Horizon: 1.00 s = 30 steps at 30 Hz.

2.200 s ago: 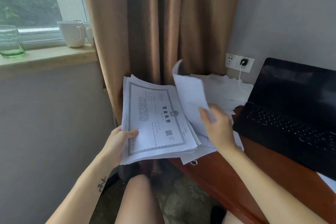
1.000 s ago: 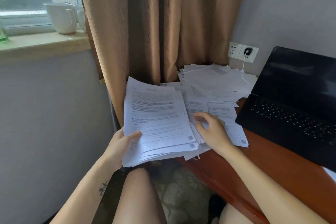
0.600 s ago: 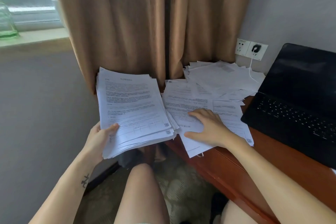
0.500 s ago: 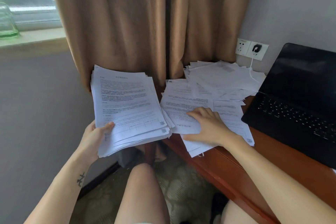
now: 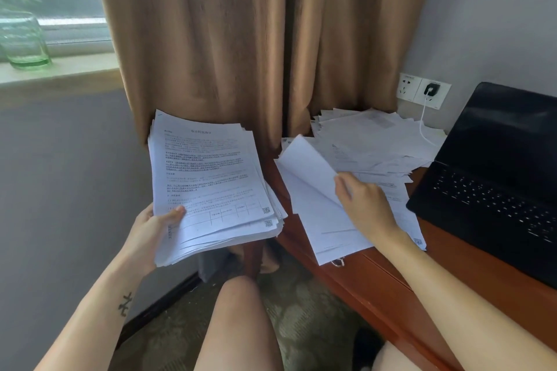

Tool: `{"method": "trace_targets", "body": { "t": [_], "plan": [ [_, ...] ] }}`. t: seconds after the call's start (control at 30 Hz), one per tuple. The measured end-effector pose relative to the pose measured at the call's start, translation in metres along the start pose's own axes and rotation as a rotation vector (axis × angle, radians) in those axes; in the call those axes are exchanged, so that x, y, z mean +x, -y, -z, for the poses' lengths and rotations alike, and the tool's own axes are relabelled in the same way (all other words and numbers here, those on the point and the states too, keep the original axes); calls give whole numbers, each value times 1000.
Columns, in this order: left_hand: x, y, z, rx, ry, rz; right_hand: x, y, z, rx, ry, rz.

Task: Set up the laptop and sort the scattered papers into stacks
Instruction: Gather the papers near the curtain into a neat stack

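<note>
My left hand (image 5: 153,232) grips a thick stack of printed papers (image 5: 211,187) by its lower left corner, held in the air left of the desk. My right hand (image 5: 364,208) pinches the edge of one white sheet (image 5: 307,169) and lifts it, curled, off the papers lying on the desk corner. More scattered papers (image 5: 370,141) lie in a loose heap behind, by the wall. The black laptop (image 5: 494,178) stands open with a dark screen on the desk at the right.
The reddish wooden desk (image 5: 376,280) has a drawer pull under the paper edge. A white cable (image 5: 423,123) runs from the wall socket (image 5: 431,92) over the heap. Brown curtains (image 5: 241,39) hang behind. A green glass (image 5: 24,42) sits on the windowsill.
My right hand, flat on the desk papers half a second ago, has taken hold of one sheet and lifted its edge. The left hand's stack has stayed beside the desk.
</note>
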<state>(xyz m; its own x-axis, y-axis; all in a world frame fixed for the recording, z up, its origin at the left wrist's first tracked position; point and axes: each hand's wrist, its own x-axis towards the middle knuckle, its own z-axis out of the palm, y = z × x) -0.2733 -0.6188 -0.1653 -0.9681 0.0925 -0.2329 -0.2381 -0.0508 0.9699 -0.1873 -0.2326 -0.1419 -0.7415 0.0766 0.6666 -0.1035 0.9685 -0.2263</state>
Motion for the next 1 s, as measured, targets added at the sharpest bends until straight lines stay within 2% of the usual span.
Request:
{"method": "trace_targets", "body": {
  "t": [0.1,0.2,0.37,0.63,0.7,0.83,1.0],
  "plan": [
    [-5,-2,-6,-6,35,1,-1,-7,2,186,-29,-254],
    [-7,-4,-13,-14,74,8,4,-7,11,308,-129,-369],
    [-12,-14,-41,-29,163,31,20,-5,27,416,-229,-404],
    [-19,-15,-103,-4,245,95,54,-4,43,430,-373,-366],
    [-17,-12,-113,21,248,119,53,7,42,444,-318,-317],
    [-11,-6,-121,48,256,165,37,30,30,526,-26,-252],
    [-9,-5,-119,1,272,217,10,46,20,803,304,-348]
  ]
}}
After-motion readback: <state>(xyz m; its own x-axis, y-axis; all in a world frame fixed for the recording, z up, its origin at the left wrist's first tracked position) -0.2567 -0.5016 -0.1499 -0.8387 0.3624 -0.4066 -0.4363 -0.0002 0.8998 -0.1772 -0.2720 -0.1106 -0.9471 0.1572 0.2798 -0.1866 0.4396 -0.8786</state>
